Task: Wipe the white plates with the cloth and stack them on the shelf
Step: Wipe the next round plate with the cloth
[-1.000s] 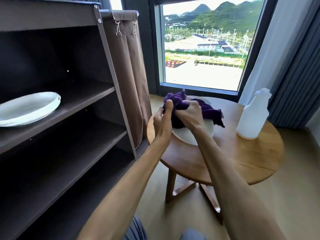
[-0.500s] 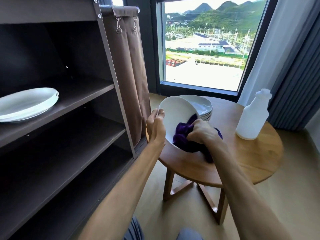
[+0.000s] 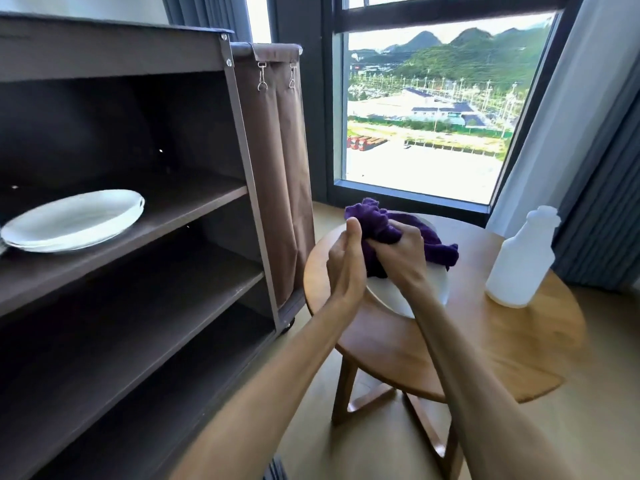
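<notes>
- Two hands are working above the near-left part of the round table (image 3: 398, 358); one white plate (image 3: 398, 299) is being held there, tilted, and one purple cloth (image 3: 384, 226).
- Half a second ago the plate's face was showing; now the cloth is lying bunched over its top edge.
- The left hand (image 3: 346, 268) is gripping the plate's left rim, thumb up; the right hand (image 3: 405, 254) is clutching the cloth against the plate.
- One spray bottle (image 3: 519, 261) is standing at the table's right side.
- Left of the table, a small stack of plates (image 3: 72, 220), exact count unclear, is sitting on the shelf (image 3: 194, 213).
</notes>
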### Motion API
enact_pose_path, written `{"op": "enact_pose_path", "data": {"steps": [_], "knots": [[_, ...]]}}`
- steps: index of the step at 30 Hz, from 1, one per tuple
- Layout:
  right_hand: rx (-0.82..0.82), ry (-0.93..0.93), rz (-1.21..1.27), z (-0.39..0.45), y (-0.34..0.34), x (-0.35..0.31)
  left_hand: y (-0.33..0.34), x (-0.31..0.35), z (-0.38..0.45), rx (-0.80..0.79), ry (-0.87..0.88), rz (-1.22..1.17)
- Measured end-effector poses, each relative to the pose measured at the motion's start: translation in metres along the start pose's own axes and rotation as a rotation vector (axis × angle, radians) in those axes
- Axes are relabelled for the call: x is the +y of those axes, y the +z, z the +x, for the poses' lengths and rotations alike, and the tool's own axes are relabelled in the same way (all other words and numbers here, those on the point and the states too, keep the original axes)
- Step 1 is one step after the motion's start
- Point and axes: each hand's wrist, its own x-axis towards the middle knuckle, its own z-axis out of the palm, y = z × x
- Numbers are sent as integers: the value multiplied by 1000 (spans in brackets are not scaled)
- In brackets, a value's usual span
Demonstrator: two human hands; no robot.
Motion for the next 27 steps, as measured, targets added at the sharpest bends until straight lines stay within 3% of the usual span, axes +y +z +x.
{"op": "enact_pose_path", "data": {"steps": [3,7,9,12,15,19,24,27], "knots": [[-166,-18,-18,-7,-5,-2,-7,6,11,27,-45,-42],[-389,75,-257,-10,-15,-12,-14,-5,11,118,-185,-136],[-455,154,-397,-17,-17,-14,-18,-8,14,185,-235,-161],[-484,300,-558,-24,-24,-7,-25,-8,23,240,-171,-110],[-363,413,-716,-18,-36,0,-29,-6,22,252,-75,-76],[-105,536,-736,-12,-59,6,-36,-7,23,351,10,-94],[246,594,-337,-1,-84,13,-49,-19,19,478,-29,-156],[343,647,-58,-3,-84,-3,-49,-22,16,496,-50,-170]]}}
